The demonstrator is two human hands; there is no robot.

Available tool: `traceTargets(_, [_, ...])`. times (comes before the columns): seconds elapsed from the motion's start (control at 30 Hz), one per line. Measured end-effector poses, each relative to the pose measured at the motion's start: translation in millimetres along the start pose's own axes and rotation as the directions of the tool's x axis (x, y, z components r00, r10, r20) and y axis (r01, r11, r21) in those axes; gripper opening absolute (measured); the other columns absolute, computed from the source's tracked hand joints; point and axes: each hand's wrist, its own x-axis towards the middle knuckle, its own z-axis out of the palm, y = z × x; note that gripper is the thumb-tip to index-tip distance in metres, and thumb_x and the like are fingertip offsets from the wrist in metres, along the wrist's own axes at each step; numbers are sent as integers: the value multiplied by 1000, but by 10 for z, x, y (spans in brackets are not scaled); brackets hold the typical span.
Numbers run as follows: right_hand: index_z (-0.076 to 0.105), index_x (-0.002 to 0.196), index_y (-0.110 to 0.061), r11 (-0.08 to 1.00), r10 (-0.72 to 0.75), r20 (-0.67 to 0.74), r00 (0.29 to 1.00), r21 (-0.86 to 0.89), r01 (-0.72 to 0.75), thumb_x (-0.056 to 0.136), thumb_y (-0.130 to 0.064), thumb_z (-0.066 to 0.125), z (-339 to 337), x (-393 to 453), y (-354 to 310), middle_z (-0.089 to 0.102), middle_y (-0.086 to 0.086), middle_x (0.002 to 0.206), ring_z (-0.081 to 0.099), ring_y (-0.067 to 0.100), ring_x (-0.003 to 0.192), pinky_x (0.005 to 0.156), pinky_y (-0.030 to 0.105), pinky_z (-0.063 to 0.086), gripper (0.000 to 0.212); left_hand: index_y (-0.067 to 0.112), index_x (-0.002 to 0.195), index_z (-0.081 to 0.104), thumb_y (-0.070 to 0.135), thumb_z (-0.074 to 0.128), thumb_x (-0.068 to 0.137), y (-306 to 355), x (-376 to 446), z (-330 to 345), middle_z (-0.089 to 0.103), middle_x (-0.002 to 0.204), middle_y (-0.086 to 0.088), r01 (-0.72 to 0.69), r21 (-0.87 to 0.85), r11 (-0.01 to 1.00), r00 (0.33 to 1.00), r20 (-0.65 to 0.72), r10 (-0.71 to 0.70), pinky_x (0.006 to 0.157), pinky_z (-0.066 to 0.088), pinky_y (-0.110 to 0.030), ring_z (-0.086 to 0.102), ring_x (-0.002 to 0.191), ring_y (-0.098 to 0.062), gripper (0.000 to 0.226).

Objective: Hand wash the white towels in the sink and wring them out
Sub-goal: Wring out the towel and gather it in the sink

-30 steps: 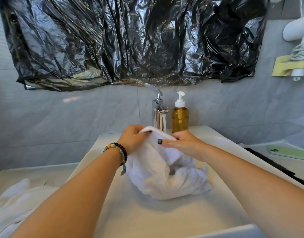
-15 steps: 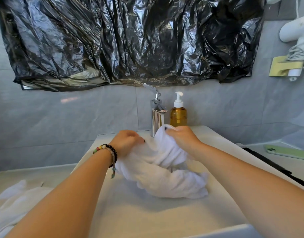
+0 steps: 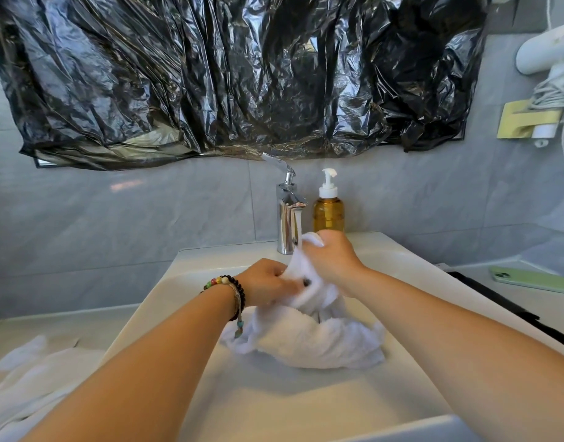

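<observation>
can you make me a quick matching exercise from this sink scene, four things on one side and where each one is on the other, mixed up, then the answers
Things:
1. soap bottle
2. phone
3. towel
4. black plastic

Places:
A. on the wall above the tap
B. in the sink, held by both hands
C. just right of the tap
D. flat on the counter at far right

Pairs: 1-C, 2-D, 3-B, 4-A

Both hands (image 3: 267, 280) (image 3: 333, 260) clenched, arms fwd.
</observation>
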Motion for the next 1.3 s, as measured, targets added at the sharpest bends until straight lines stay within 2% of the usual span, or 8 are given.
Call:
traceTargets(0.2, [61, 71, -10, 981, -116, -236, 965, 127, 149, 91, -29, 63, -218, 39, -82, 54, 2, 65, 49, 17, 62, 55, 25, 38, 27, 7, 99, 68, 35, 63, 85, 96, 47, 152, 64, 88, -5, -104, -230, 968, 990, -120, 78, 76, 46, -34, 56, 80, -20, 32])
traceTargets(0.33, [70, 104, -6, 922, 122, 181, 976, 344, -179, 79, -28, 74, -226, 39, 180, 71, 16, 104, 67, 32, 98, 90, 40, 51, 33, 16, 85, 67, 15, 50, 98, -15, 108, 163, 67, 87, -5, -76, -273, 959, 947, -322, -16, 76, 50, -36, 59, 83, -23, 22])
traceTargets(0.5, [67, 117, -8, 890, 245, 625, 741, 158, -428, 66, -49, 83, -35, -9, 304, 65, 25, 113, 55, 34, 102, 93, 44, 41, 68, 7, 92, 65, 17, 43, 97, -48, 146, 79, 59, 80, -11, 71, -470, 880, 904, -342, -256, 66, 43, -33, 54, 72, -24, 25])
traceTargets(0.67, [49, 130, -3, 882, 214, 481, 850, 278, -380, 52, -19, 94, -187, 56, 240, 61, 16, 123, 63, 28, 104, 78, 37, 57, 92, 8, 96, 60, 19, 48, 97, -12, 212, -43, 63, 89, -15, 38, -571, 820, 847, -417, -330, 76, 54, -42, 58, 80, -27, 16])
traceTargets(0.8, [63, 110, -7, 908, 212, 209, 955, 320, -271, 68, -2, 80, -197, 75, 175, 66, 18, 105, 64, 30, 87, 66, 33, 54, 46, 6, 93, 66, 23, 59, 89, 11, 144, -171, 71, 105, -20, 7, -494, 869, 832, -479, -280, 92, 54, -49, 68, 100, -35, 19])
traceTargets(0.93, [60, 106, -10, 881, 215, 70, 974, 416, -225, 71, -2, 78, -76, 1, 137, 65, 14, 102, 65, 30, 94, 79, 42, 58, 40, 9, 100, 71, 35, 71, 73, 20, -16, -217, 76, 95, -11, 205, -443, 873, 954, -111, -280, 72, 58, -35, 71, 79, -29, 38])
traceTargets(1.03, [53, 102, -8, 836, 199, 170, 965, 485, -258, 81, 6, 67, -66, -57, 118, 61, 16, 107, 65, 31, 100, 80, 39, 57, 29, 1, 109, 70, 26, 78, 78, -54, -45, -207, 75, 103, -16, 298, -259, 919, 954, 59, -293, 88, 57, -42, 71, 87, -29, 41])
traceTargets(1.3, [15, 146, -13, 891, 298, 287, 910, -426, -157, 65, -53, 83, -126, -464, -74, 45, -1, 116, 52, 17, 98, 65, 26, 48, 113, 12, 110, 63, 51, 64, 86, -168, 108, -146, 71, 110, -18, 179, -224, 958, 962, -162, -218, 93, 53, -57, 67, 105, -37, 46])
